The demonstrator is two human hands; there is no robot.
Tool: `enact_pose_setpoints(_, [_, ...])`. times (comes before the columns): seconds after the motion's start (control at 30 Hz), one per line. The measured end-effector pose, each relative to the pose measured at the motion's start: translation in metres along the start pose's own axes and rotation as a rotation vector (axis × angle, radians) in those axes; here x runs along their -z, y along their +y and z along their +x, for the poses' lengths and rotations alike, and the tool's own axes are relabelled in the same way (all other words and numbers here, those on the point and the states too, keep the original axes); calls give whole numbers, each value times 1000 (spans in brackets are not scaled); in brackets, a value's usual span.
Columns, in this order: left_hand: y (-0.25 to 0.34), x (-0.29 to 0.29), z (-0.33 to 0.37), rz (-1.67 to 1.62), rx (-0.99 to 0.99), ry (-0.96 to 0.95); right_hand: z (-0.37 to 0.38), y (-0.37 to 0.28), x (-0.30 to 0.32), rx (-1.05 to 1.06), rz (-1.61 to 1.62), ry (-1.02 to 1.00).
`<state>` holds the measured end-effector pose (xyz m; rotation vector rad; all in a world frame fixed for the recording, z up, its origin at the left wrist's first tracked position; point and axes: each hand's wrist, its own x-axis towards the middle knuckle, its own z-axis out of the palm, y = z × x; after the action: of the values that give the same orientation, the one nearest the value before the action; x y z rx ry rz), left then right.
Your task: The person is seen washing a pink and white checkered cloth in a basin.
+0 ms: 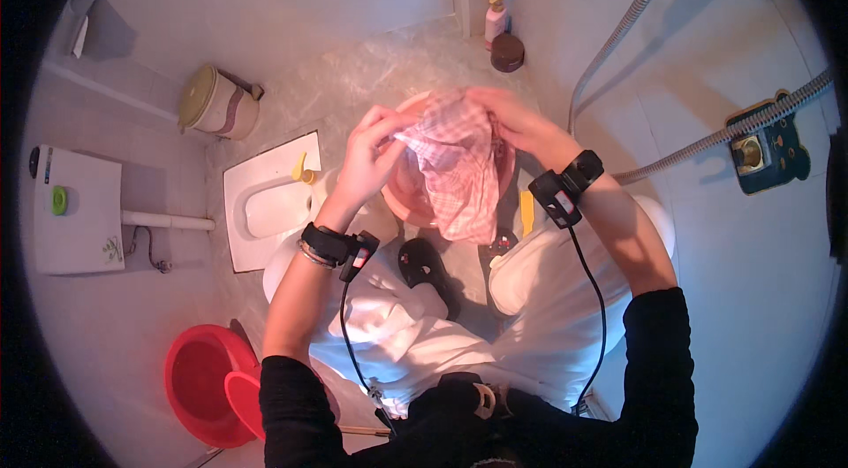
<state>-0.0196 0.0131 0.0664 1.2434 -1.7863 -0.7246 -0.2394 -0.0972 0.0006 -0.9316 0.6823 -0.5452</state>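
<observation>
A pink-and-white checked cloth (pixel 459 172) hangs in folds between my two hands, above a pink basin (pixel 399 203) on the floor. My left hand (pixel 375 145) pinches the cloth's left upper edge, fingers bent. On the other side my right hand (pixel 515 119) grips the upper right part; its fingers are a little blurred. The cloth's lower end drapes over the basin's near rim and hides much of the inside. Both wrists wear black straps with small cabled devices.
A squat toilet (pixel 276 203) lies at left, with a yellow pump top (pixel 304 169) beside it. Beyond are a lidded bin (pixel 216 101), a pump bottle (pixel 495 23) and a brown jar (pixel 507 53). Red basins (pixel 199 371) stand lower left. A metal hose (pixel 609 44) hangs at right.
</observation>
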Motion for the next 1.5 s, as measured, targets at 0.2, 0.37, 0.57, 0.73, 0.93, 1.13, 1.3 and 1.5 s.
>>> enact_pose_setpoints(0.2, [-2,2,-11,216,45,-266,-21,-54,5,258,658,120])
enact_pose_setpoints(0.37, [-33,-5,-26,368,146,-620,-25,-55,2,315,724,107])
enact_pose_setpoints(0.57, [-27,-3,-5,408,363,-696,-33,-56,-12,217,728,-21])
enact_pose_setpoints(0.73, [-32,-19,10,-28,199,-135,-33,-55,-28,186,703,8])
enact_pose_setpoints(0.93, [-65,-18,16,-114,490,-185,-29,-54,-31,309,449,73])
enact_pose_setpoints(1.13, [-47,25,28,-375,267,173,-11,-33,-7,480,42,459])
enact_pose_setpoints(1.3, [-18,43,26,-373,285,321,-5,-22,-13,401,-208,551])
enact_pose_setpoints(1.5, [-28,46,11,-320,310,-42,-12,-20,-6,366,1,399])
